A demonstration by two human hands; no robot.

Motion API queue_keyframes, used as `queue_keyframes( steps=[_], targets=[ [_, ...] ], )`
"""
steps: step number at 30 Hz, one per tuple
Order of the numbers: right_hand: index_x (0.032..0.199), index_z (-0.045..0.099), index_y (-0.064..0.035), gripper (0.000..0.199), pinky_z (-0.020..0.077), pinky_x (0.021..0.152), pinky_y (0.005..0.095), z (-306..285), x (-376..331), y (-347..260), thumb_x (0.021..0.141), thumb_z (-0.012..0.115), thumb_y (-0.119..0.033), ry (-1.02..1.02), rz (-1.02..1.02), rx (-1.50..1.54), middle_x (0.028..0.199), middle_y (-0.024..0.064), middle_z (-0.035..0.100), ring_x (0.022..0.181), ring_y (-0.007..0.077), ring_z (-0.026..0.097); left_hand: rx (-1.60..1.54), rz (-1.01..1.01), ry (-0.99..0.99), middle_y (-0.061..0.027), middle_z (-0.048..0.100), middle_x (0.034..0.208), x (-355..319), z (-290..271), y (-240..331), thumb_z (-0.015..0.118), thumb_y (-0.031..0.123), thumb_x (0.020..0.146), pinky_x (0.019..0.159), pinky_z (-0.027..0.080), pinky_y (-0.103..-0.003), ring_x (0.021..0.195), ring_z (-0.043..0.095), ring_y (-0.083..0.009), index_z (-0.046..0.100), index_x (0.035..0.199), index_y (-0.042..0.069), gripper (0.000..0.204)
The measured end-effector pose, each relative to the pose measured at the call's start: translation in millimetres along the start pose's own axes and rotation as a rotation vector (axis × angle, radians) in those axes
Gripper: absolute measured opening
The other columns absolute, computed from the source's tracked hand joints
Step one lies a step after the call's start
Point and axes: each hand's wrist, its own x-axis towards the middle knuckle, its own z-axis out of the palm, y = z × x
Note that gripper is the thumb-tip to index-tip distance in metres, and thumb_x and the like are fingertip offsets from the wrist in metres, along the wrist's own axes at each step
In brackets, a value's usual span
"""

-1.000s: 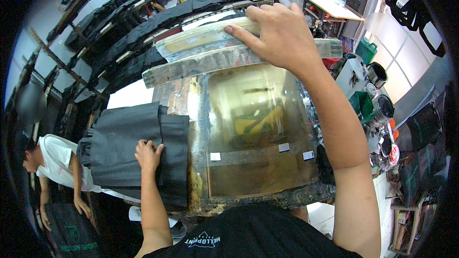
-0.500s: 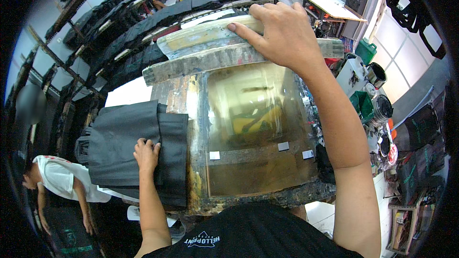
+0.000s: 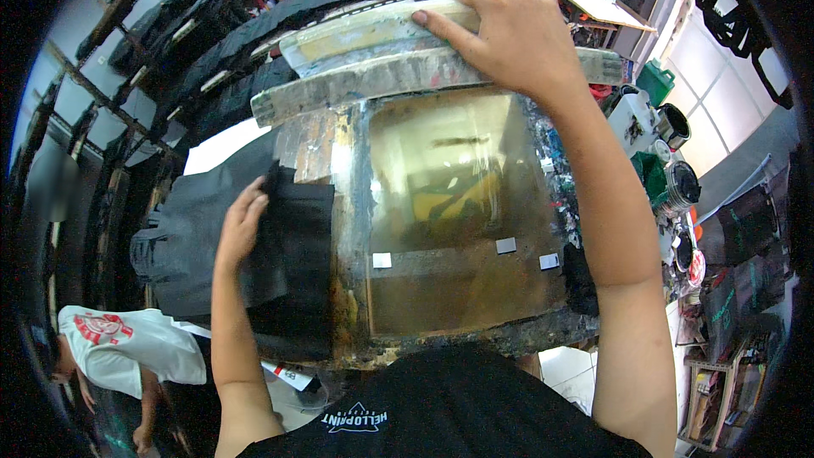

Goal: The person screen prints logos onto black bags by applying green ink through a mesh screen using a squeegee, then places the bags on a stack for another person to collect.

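Note:
On the left lies a stack of black fabric pieces (image 3: 195, 212). My left hand (image 3: 244, 220) is at the top piece, its fingers closed near the lifted right edge; the exact grip is partly hidden. My right hand (image 3: 521, 38) is wrapped over a pale, ink-stained squeegee (image 3: 365, 25), thumb on the near side. Just below it, a grey ink-smeared frame bar (image 3: 356, 80) runs crosswise, raised above the table. Under my right arm is a glossy, yellowish printing board (image 3: 458, 288) with three small white tabs (image 3: 506, 245) stuck on it.
Ink cans (image 3: 681, 182) and a green jug (image 3: 655, 80) crowd the right side. Racks draped with black fabric (image 3: 339, 0) stand beyond the table. A co-worker in a white shirt (image 3: 144, 348) bends over at the lower left, close to the stack.
My left hand has moved up and slightly left, and the top fabric's right edge has come up with it. My right hand stays on the squeegee. The co-worker has shifted right.

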Motion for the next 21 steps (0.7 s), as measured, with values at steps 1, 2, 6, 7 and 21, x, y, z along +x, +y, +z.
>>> queue_keyframes(
  steps=[1, 2, 6, 7, 21],
  targets=[
    [0.104, 0.076, -0.0072, 0.061, 0.0496, 0.085, 0.0502, -3.5, 1.2, -1.3, 0.099, 0.057, -0.065, 0.003, -0.013, -0.009, 0.093, 0.0162, 0.075, 0.094, 0.0360, 0.071, -0.010, 0.050, -0.028, -0.0202, 0.055, 0.156, 7.4, 15.7, -12.4, 0.059, 0.024, 0.108, 0.116, 0.041, -0.038, 0.134, 0.059, -0.0271, 0.066, 0.130, -0.007, 0.039],
    [0.104, 0.076, -0.0072, 0.061, 0.0498, 0.085, 0.0503, -5.2, 1.6, -0.6, 0.099, 0.057, -0.065, -0.003, -0.015, -0.017, 0.093, 0.0165, 0.075, 0.094, 0.0361, 0.071, 0.110, 0.057, -0.072, -0.0219, 0.051, 0.160, 13.6, 40.7, -1.2, 0.058, 0.024, 0.108, 0.118, 0.040, -0.039, 0.138, 0.056, -0.0292, 0.066, 0.127, -0.008, 0.038],
    [0.102, 0.075, -0.0075, 0.060, 0.0506, 0.083, 0.0508, -4.5, 6.3, -0.8, 0.099, 0.057, -0.065, -0.009, -0.032, -0.003, 0.092, 0.0186, 0.074, 0.094, 0.0369, 0.071, 0.075, 0.276, -0.053, -0.0317, 0.064, 0.135, 41.1, 161.2, 19.6, 0.055, 0.025, 0.106, 0.106, 0.049, -0.044, 0.123, 0.063, -0.0478, 0.063, 0.119, -0.007, 0.035],
    [0.102, 0.075, -0.0076, 0.060, 0.0506, 0.082, 0.0508, -3.6, 3.5, 5.4, 0.099, 0.057, -0.065, -0.014, -0.027, -0.016, 0.091, 0.0187, 0.074, 0.093, 0.0369, 0.071, 0.035, 0.111, -0.189, -0.0323, 0.066, 0.124, 46.5, 186.8, 68.6, 0.054, 0.024, 0.105, 0.102, 0.050, -0.049, 0.115, 0.062, -0.0535, 0.062, 0.117, -0.006, 0.034],
    [0.088, 0.064, -0.0114, 0.066, 0.0493, 0.081, 0.0413, -17.8, 29.1, -0.8, 0.108, 0.034, -0.067, -0.389, 0.055, 0.035, 0.072, 0.0005, 0.057, 0.069, 0.0156, 0.054, 0.690, 0.456, -0.228, -0.0224, 0.030, 0.170, -58.3, 327.5, 85.9, 0.050, 0.064, 0.103, 0.120, 0.010, -0.078, 0.156, 0.024, -0.0525, 0.041, 0.163, 0.021, 0.075]
  ],
)
